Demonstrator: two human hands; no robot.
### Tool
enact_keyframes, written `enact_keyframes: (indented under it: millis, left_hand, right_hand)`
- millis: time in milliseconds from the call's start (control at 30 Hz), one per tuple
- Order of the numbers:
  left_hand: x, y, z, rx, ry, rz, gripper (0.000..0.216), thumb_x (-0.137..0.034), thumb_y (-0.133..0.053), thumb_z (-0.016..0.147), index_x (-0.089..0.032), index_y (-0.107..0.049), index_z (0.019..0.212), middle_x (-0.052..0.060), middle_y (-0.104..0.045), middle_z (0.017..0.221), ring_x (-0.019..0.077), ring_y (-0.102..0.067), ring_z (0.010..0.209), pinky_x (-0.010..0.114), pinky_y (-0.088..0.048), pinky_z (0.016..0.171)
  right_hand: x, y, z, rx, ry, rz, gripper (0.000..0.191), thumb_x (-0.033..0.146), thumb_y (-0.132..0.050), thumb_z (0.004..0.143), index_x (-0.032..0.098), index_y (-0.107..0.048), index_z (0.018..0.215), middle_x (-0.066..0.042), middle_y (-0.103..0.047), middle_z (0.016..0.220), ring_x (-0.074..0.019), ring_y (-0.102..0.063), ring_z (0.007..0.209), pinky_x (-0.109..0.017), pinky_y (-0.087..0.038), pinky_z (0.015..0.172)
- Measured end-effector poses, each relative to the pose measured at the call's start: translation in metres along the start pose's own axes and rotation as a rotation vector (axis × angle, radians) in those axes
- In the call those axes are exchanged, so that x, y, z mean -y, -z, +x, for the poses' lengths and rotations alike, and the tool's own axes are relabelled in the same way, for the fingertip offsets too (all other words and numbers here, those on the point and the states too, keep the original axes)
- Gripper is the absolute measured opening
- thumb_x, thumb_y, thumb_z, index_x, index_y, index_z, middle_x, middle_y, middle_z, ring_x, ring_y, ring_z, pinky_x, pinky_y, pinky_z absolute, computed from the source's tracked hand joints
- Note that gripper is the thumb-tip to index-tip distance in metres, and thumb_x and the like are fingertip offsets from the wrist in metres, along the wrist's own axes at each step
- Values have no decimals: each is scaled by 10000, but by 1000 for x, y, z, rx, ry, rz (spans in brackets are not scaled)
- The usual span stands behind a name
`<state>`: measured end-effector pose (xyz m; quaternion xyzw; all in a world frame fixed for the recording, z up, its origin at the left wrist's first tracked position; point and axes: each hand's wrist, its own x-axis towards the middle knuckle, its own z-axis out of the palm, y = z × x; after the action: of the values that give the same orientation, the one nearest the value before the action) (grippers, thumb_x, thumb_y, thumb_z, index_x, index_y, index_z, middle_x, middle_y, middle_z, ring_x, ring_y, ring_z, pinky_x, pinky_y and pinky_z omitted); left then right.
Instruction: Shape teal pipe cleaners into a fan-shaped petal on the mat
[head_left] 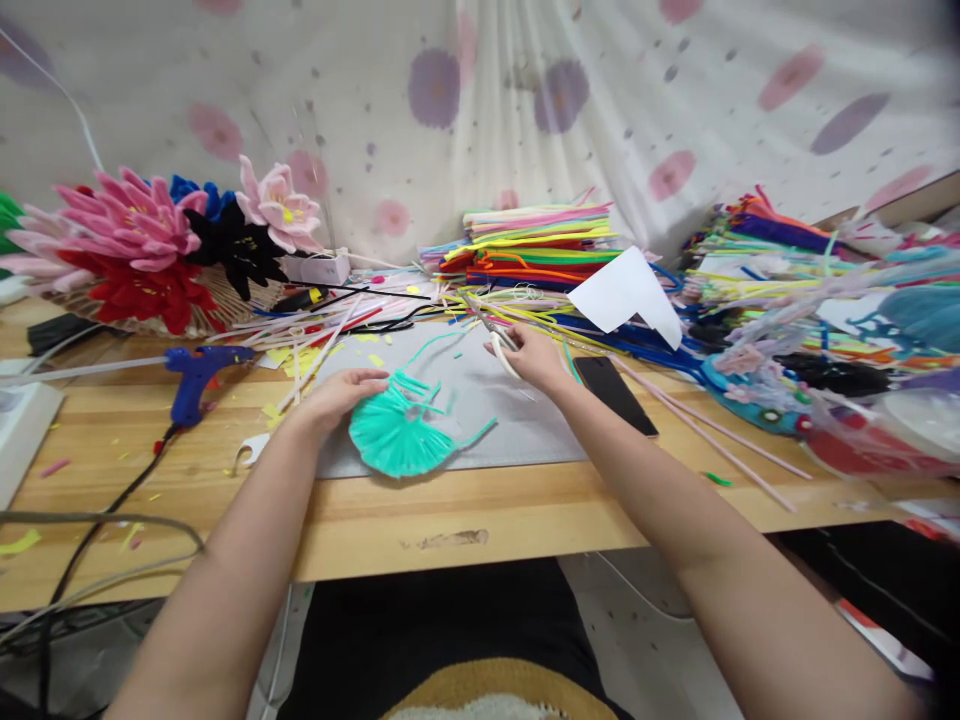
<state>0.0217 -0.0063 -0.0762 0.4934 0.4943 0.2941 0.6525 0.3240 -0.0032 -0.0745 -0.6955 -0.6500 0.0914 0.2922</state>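
Observation:
A turquoise pipe-cleaner fan [401, 435] lies on the grey mat [525, 440], with loose strands at its top and right side. My left hand [346, 393] grips the fan by its upper left edge, fingers closed together; the thumb is hidden. Further right and a little higher, my right hand [531, 358] is closed around scissors [504, 352] with pale handles. Their blades point up and left, apart from the fan. Short turquoise snippets are scattered on the mat between the hands.
Bundles of coloured pipe cleaners [540, 245] are stacked at the back. A blue glue gun [196, 380] lies on the left with its cord trailing. Fluffy flowers [142, 235] stand behind it. Beside my right forearm are a dark phone [616, 395] and white paper [626, 290].

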Motion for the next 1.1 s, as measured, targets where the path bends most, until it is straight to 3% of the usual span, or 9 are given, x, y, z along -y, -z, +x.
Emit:
enact_keyframes:
  millis: [67,133,267,400,633,867,1100]
  left_hand:
    - [-14,5,6,-170,-59,65,382,-324,-809,484,-142,-680,793,31,-686,691,128,-593,577,217,-447,545]
    - [-32,10,10,-216,-95,189,323,-322,-813,462,-146,-688,702,22,-667,629,116,-565,533,200,-414,503]
    - [-68,11,12,-139,-85,437,234,-287,-807,464,-168,-713,643,23,-662,592,120,-549,509,205,-400,492]
    - [-91,2,14,60,-4,501,210,-241,-798,468,-188,-722,656,15,-662,587,128,-553,511,202,-404,493]
    - [-94,-7,23,276,38,468,203,-258,-762,551,-175,-732,734,54,-683,682,143,-573,573,229,-451,556]
    - [-88,-1,28,276,59,336,121,-177,-735,609,-149,-717,726,49,-666,650,106,-547,512,182,-406,471]
    - [-88,-13,28,228,57,262,78,-68,-708,612,-141,-695,638,19,-639,589,80,-518,481,155,-373,440]
  right_hand:
    - [-4,8,5,6,4,3,449,634,-555,663,198,-563,768,-13,-611,724,-138,-487,605,-236,-267,528]
    - [-4,17,9,35,46,-3,446,624,-549,675,196,-570,796,-19,-613,735,-143,-494,610,-238,-282,536]
    - [8,32,13,133,269,-19,444,570,-553,710,182,-568,926,-50,-625,846,-159,-523,681,-251,-334,591]
    - [27,30,16,217,572,-36,453,529,-574,720,155,-545,972,-89,-603,959,-183,-528,807,-276,-367,700]
    - [37,4,23,338,767,-79,516,572,-561,719,142,-519,1002,-105,-584,986,-210,-511,867,-296,-355,745]
    - [35,-2,24,324,807,-27,557,621,-536,715,141,-523,997,-104,-591,957,-211,-515,850,-294,-349,737]
    - [36,-4,23,321,805,-55,544,625,-516,728,144,-530,983,-103,-600,939,-216,-520,849,-296,-338,727]
